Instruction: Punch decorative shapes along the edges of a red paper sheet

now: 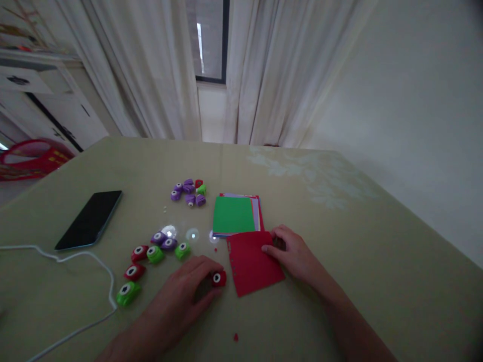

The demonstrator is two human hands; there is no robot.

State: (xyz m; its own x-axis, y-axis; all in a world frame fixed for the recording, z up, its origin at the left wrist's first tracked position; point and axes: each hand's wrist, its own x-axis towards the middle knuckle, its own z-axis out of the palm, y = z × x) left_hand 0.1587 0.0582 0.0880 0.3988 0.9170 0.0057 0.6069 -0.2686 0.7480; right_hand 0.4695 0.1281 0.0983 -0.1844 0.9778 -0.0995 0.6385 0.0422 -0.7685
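Observation:
Between the thumb and fingers of my left hand [184, 291] is a small red craft punch [219, 278], its white ring with a dark cut-out shape facing up. To its right lies a red paper sheet [256, 264], with several small holes punched along its left edge. My right hand [292, 251] pinches the sheet's upper right side, thumb on top and fingers behind. The sheet's far edge reaches the near side of a stack of coloured paper with a green sheet [234, 215] on top. A tiny red paper cut-out [236, 337] rests on the table nearer to me.
Left of my left hand sit several punches, among them a green punch [128, 293] and a red punch [135, 272]. More purple punches [189, 200] cluster farther back. A black tablet [90, 219] and a white cable [94, 256] occupy the table's left side.

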